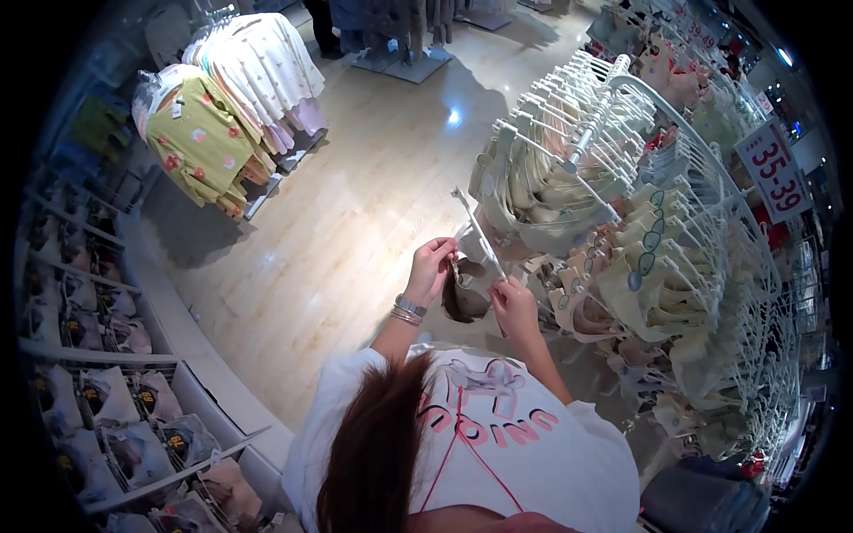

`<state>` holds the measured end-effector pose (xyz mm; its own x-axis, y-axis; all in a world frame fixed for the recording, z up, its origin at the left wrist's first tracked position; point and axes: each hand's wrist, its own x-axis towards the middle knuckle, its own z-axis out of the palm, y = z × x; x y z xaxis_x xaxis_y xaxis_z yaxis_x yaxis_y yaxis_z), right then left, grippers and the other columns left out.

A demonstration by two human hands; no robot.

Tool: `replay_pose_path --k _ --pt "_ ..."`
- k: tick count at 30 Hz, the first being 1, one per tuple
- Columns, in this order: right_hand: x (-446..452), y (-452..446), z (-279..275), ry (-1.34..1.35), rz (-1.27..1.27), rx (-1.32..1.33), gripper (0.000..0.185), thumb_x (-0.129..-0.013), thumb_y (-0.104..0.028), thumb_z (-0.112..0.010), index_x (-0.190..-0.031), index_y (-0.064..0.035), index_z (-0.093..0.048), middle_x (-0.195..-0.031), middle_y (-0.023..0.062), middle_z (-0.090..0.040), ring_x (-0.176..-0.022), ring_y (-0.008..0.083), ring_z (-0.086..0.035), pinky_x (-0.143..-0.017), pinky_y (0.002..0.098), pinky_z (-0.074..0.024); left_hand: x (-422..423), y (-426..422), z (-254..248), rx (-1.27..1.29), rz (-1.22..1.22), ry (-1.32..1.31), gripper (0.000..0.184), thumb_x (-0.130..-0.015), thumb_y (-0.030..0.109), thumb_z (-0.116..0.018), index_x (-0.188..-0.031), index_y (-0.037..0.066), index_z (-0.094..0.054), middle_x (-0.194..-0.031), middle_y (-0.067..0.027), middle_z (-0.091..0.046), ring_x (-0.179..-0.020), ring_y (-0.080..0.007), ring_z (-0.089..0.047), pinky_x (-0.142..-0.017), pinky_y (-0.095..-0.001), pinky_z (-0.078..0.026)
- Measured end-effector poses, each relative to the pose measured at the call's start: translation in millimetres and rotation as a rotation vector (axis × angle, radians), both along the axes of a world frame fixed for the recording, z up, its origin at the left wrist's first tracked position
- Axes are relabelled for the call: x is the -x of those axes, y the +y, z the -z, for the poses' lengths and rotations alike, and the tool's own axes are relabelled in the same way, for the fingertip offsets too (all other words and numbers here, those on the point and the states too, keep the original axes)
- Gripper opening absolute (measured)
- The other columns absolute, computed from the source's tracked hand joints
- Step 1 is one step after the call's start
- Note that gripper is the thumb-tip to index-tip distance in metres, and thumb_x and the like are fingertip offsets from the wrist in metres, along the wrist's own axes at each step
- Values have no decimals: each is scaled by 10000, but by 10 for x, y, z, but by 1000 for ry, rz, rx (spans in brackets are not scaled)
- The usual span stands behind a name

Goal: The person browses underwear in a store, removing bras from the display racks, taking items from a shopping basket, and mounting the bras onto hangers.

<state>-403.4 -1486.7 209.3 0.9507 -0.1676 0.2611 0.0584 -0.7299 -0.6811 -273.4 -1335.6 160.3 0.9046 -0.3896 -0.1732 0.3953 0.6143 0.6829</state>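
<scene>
A white hanger (481, 233) is held up in front of my chest, tilted, with a pale bra (472, 282) hanging from it. My left hand (432, 266), with a watch and bracelets on its wrist, pinches the white upper edge of the bra beside the hanger. Whether that edge is a strap or a tag, I cannot make out. My right hand (513, 305) is closed around the lower end of the hanger. Just beyond it, many similar pale bras (546, 191) hang close together on a rack.
The metal display rack (582, 147) fills the right side, with more bras below and a "35-39" sign (773, 169). At left stand a rail of pajamas (200, 133) and compartment bins (209, 404) of folded bras. Wooden floor (342, 213) runs between them.
</scene>
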Motion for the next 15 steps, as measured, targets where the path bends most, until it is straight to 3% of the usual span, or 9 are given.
replay_pose_path --k 3,7,15 --pt "12 -1 90 46 -37 56 119 -793 -106 -664 -857 -7 -641 -762 125 -571 -623 289 -577 -583 377 -450 44 27 -89 49 -10 0 106 -882 80 -626 -931 -9 -597 -778 -21 -595 -659 -77 -547 -646 -214 -484" --pt "49 144 97 73 -67 7 116 -795 -122 -657 -841 -16 -646 -775 132 -578 -657 309 -592 -604 387 -460 3 0 -11 -100 -17 7 109 -874 95 -643 -915 4 -600 -742 1 -588 -595 -61 -524 -591 -197 -464" --pt "85 176 157 75 -109 75 116 -795 -133 -654 -849 -31 -650 -797 137 -591 -693 326 -608 -627 401 -475 23 36 13 -83 -19 107 98 -862 85 -637 -864 -3 -594 -687 3 -537 -614 -62 -492 -600 -206 -440"
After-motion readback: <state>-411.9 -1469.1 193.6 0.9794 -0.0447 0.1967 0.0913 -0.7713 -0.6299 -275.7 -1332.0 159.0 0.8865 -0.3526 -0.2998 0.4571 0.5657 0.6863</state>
